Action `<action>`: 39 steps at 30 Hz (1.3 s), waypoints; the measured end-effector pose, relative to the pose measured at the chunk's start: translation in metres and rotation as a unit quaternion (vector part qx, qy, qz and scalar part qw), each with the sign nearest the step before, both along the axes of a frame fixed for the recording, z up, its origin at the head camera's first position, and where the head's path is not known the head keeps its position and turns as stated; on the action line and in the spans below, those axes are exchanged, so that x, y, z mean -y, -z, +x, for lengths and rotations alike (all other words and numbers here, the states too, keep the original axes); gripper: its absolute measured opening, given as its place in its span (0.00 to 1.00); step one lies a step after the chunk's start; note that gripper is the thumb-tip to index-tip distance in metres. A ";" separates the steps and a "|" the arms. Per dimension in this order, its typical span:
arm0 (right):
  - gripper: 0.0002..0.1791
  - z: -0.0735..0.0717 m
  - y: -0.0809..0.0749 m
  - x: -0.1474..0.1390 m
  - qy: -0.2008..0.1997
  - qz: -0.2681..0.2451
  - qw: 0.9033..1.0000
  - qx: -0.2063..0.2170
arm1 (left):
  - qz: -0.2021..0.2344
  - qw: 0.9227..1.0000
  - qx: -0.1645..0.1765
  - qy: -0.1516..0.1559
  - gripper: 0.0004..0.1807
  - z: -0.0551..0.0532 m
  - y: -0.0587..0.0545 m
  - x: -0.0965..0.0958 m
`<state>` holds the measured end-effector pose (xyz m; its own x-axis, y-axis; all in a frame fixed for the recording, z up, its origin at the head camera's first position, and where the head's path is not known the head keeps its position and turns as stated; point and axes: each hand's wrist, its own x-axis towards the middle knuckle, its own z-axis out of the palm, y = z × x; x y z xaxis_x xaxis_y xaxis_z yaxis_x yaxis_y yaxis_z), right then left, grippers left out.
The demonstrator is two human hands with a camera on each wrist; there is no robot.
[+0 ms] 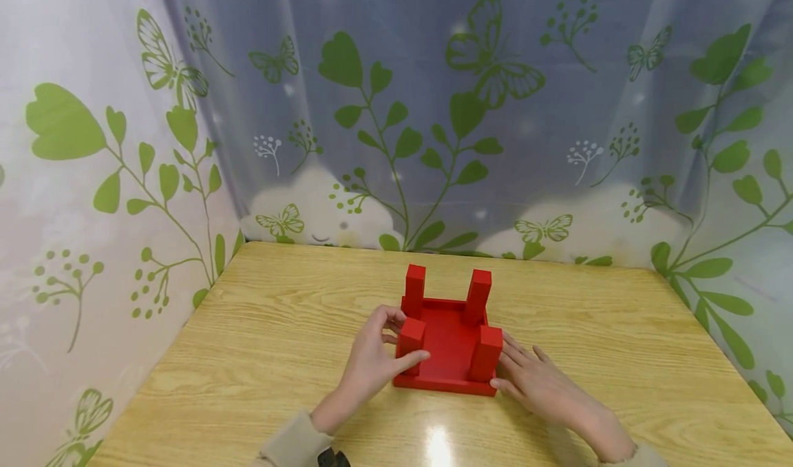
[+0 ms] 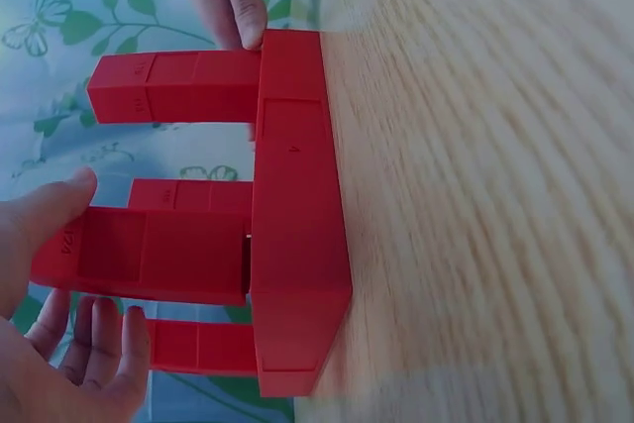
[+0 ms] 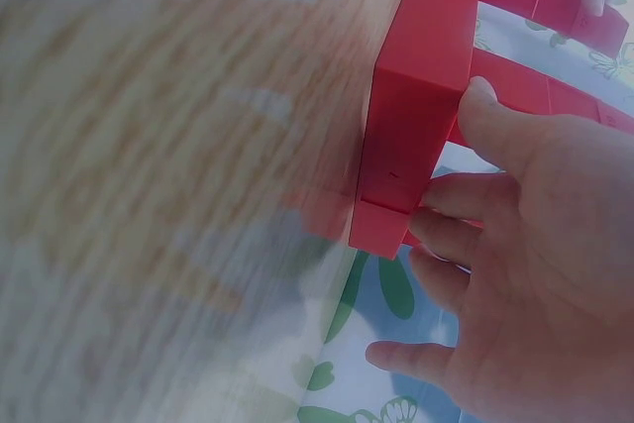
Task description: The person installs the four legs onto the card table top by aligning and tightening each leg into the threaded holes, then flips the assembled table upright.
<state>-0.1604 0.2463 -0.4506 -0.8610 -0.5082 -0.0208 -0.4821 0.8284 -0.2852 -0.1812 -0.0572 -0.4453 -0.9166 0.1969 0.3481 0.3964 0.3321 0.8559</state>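
Note:
A red plastic tray-like base (image 1: 447, 357) lies on the table with a square red leg standing at each corner, like a small upturned stool. My left hand (image 1: 367, 365) holds the near left leg (image 1: 411, 335), thumb on one side and fingers on the other. A narrow dark gap shows between that leg (image 2: 193, 255) and the base in the left wrist view. Against the base's right side rests my right hand (image 1: 548, 390), its fingers extended and its thumb (image 3: 485, 111) at the near right corner beside the near right leg (image 1: 486, 353).
The wood-grain table (image 1: 285, 302) extends around the base. A curtain (image 1: 396, 109) printed with green leaves and butterflies stands along the back and both sides. The far left leg (image 1: 414, 291) and far right leg (image 1: 478, 297) rise behind the hands.

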 end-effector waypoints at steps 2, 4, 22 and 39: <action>0.38 0.000 0.000 0.000 0.000 0.000 1.000 -0.001 | -0.002 1.000 0.002 0.005 0.30 0.000 0.000 0.000; 0.38 0.000 0.000 0.000 0.000 0.000 1.000 -0.002 | -0.005 1.000 0.005 0.013 0.30 0.000 -0.001 0.002; 0.38 0.000 0.000 0.000 0.002 -0.004 1.000 0.007 | -0.002 0.967 0.071 0.246 0.30 -0.020 -0.001 0.030; 0.39 0.000 0.001 0.000 0.004 -0.001 1.000 0.008 | -0.010 0.992 0.022 0.124 0.40 -0.015 -0.004 0.019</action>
